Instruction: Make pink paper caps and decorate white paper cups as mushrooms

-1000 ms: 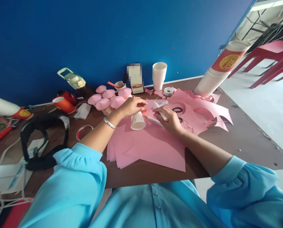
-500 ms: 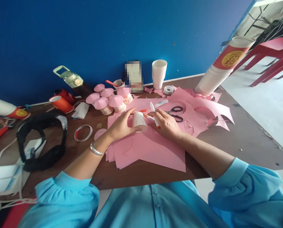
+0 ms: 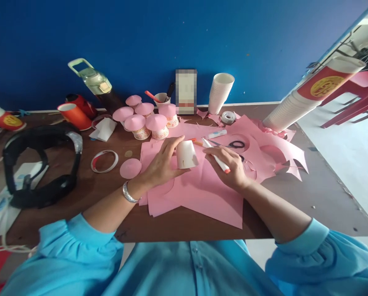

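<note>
My left hand point(image 3: 165, 161) is closed around a white paper cup point(image 3: 186, 155), thumb beneath and fingers behind it. Small drawn marks show on the cup's side. In my right hand point(image 3: 230, 164) is a white marker point(image 3: 217, 157) with an orange-red end, its other end pointing toward the cup but apart from it. Both hands are above pink paper sheets point(image 3: 202, 197). Scissors point(image 3: 236, 144) with dark handles lie just beyond my right hand, partly covered by it. Several decorated cups with pink cone tops point(image 3: 157, 121) stand past my left hand.
A pink paper disc point(image 3: 130, 168) and a tape ring point(image 3: 104, 161) lie to the left, near a black padded band point(image 3: 43, 201). Along the wall stand a bottle point(image 3: 96, 82), a pen cup point(image 3: 163, 98) and stacked white cups point(image 3: 221, 92). A tall cup stack point(image 3: 313, 90) leans at right.
The cup has been turned in my left hand, so different marks face me. My right hand has drawn the marker slightly away and tilted it flatter. The camera view has shifted.
</note>
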Action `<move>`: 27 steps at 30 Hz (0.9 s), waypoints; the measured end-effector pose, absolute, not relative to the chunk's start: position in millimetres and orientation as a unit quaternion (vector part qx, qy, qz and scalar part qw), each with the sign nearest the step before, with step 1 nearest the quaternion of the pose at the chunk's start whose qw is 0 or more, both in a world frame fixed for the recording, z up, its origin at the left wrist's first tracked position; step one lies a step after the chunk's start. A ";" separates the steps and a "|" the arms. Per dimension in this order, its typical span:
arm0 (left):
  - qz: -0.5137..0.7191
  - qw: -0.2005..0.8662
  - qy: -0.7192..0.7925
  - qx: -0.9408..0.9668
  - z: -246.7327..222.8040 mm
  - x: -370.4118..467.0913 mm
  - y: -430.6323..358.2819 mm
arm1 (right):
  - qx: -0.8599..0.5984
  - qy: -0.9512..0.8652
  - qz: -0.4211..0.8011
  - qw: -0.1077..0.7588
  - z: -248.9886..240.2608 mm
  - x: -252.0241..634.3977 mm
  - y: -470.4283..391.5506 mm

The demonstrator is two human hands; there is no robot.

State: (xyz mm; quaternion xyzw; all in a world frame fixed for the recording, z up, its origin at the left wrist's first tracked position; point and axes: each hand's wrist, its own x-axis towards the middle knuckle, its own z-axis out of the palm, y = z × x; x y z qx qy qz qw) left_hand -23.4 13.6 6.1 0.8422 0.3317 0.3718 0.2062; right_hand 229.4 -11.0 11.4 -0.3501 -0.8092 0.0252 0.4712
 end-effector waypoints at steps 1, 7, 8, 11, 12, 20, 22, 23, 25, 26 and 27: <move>0.373 0.224 0.334 0.836 5.0 -22.5 13.0 | -0.333 -0.816 0.018 0.472 13.7 226.8 -15.5; 0.398 0.299 0.304 0.812 0.9 -16.9 10.9 | -0.325 -0.835 0.030 0.444 13.5 216.9 -26.6; 0.401 0.314 0.300 0.806 0.1 -16.3 10.6 | -0.324 -0.836 0.038 0.440 12.3 215.8 -26.5; 0.400 0.368 0.308 0.781 -1.9 -15.2 9.1 | -0.328 -0.836 0.050 0.437 9.6 214.0 -26.2; 0.396 0.391 0.308 0.772 -2.2 -15.0 8.4 | -0.329 -0.835 0.052 0.437 9.2 213.7 -26.3; 0.387 0.548 0.254 0.697 -1.2 -13.8 6.5 | -0.297 -0.836 0.042 0.459 14.4 216.6 -27.4; 0.392 0.544 0.267 0.692 1.2 -14.1 6.9 | -0.282 -0.830 0.051 0.479 18.8 219.0 -29.0; 0.390 0.536 0.279 0.694 3.0 -14.4 7.1 | -0.276 -0.826 0.058 0.489 21.5 220.2 -30.2; 0.382 0.517 0.304 0.703 7.0 -15.1 7.4 | -0.268 -0.819 0.070 0.503 27.0 221.8 -33.3; 0.379 0.509 0.306 0.710 8.7 -15.4 7.7 | -0.265 -0.820 0.071 0.503 29.6 222.2 -35.1; 0.377 0.501 0.302 0.718 10.2 -15.7 8.0 | -0.264 -0.823 0.067 0.499 31.8 222.2 -36.8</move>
